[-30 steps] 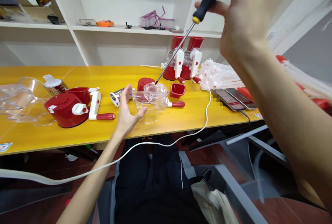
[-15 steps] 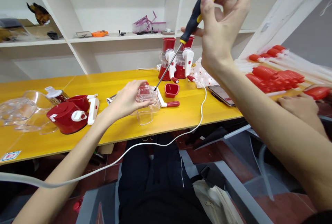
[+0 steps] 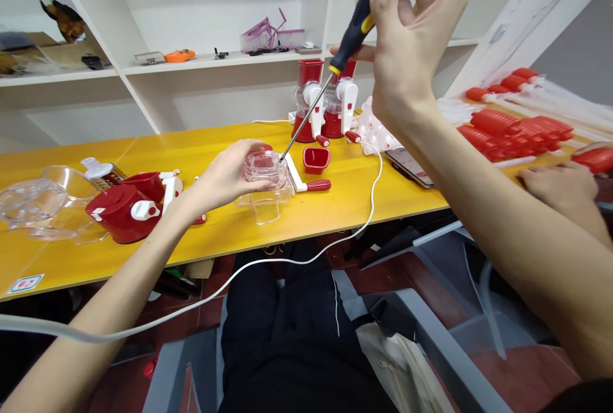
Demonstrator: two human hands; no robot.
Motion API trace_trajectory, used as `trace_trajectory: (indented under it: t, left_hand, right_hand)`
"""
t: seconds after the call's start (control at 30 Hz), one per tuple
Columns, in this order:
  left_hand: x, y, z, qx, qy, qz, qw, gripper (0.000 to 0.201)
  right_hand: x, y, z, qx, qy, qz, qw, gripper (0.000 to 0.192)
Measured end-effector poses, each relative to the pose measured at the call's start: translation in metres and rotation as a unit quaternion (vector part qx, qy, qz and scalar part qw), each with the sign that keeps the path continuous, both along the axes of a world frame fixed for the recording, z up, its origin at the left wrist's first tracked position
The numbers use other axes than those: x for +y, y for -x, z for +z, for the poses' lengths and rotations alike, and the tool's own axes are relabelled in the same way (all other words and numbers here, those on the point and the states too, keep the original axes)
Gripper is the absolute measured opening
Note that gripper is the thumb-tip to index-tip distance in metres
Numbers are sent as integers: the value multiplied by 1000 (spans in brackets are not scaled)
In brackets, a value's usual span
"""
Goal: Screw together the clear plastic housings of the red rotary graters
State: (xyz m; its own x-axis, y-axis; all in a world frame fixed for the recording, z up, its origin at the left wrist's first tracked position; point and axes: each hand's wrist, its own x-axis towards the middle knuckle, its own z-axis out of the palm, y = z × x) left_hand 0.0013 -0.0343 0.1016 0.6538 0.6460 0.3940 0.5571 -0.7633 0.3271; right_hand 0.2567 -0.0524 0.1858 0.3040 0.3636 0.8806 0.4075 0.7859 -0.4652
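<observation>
Light, rigid, likely slippery clear housing (image 3: 265, 184) is gripped by left hand (image 3: 225, 177) at 9 o'clock; screwdriver (image 3: 357, 23) pinched by right hand (image 3: 407, 49).

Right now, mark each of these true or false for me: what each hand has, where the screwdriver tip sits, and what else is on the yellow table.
1. The right hand holds a black-and-yellow screwdriver. True.
2. The left hand rests flat on the yellow table, touching nothing. False: it grips the clear plastic housing.
3. The screwdriver's tip points down into the top of the clear plastic housing. True.
4. The small red cup sits left of the housing. False: it sits to its right.
5. Two assembled red-and-white grinders stand at the table's far edge. True.
6. A white cable is coiled on the shelf. False: it runs across the table and hangs off the near edge.
</observation>
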Motion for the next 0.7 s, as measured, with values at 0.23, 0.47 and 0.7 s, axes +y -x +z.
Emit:
trace_trajectory:
  t: [0.23,0.47,0.7]
  left_hand:
    - [5,3,0,-6,-2,-17,1000,67]
    - [4,3,0,-7,5,-21,1000,69]
    - [3,2,2,-4,14,-16,1000,66]
  right_hand:
    - [-9,8,7,54,7,24,998,35]
    - [-1,10,8,49,-1,36,998,46]
    - [2,2,12,89,-7,48,995,51]
